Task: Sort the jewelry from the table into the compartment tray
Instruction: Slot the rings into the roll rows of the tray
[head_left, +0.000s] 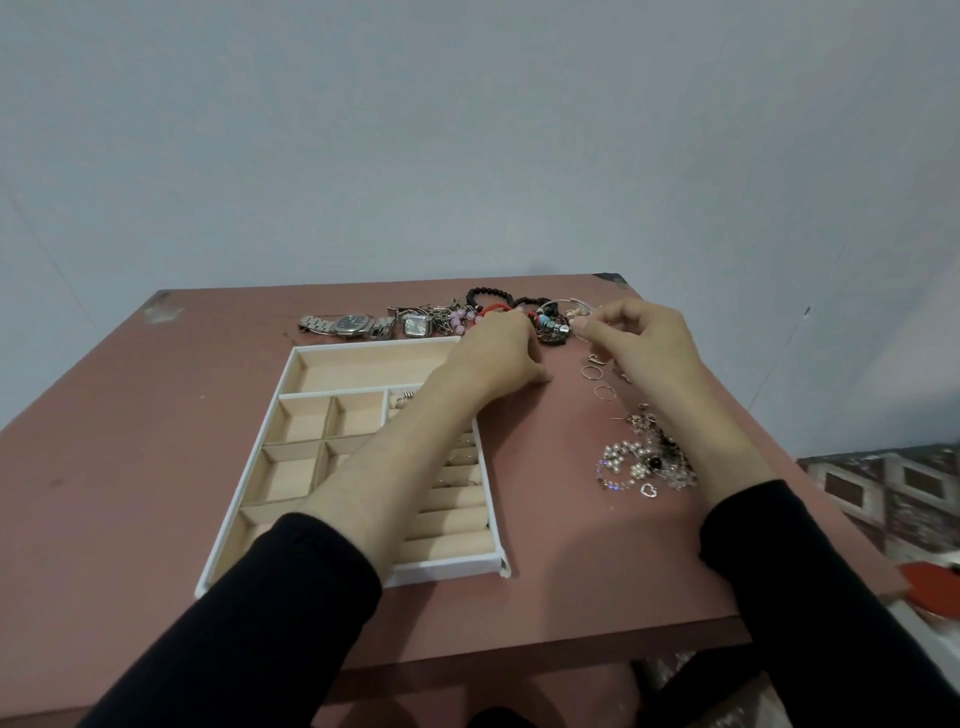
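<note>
Tray: the white compartment tray with beige lining (374, 344) lies on the pinkish-brown table (545, 545), partly under the left forearm.
Sorted so far: very little. One small metallic piece (405, 397) sits at the far end of the tray's ring-roll section. There may be rings on the rolls, but they are too small to tell. The long far compartment and the square ones on the tray's left show only lining.
Still beyond the tray: a silver watch with a metal link band (348, 325) and a square-faced watch (415, 326) lie just past its far rim. To their right is a tangled heap of black-bead and red bracelets (519, 306).
Still right of the tray: thin loose rings (602, 392), and nearer the person a cluster of pearls and fine chains (639, 462).
Left hand: the left hand (498, 348) is off the tray's far right corner, fingers curled down into the bracelet heap. What they grip, if anything, is hidden.
Right hand: the right hand (639, 338) is further right of the tray. Thumb and forefinger are closed together, seemingly pinching a thin silver bangle (582, 306) at the heap's edge; the other fingers are loosely curled.
Step, as judged: untangling the bracelets.
Progress, as judged: an early stage, with nearly all the jewelry still on the table.
</note>
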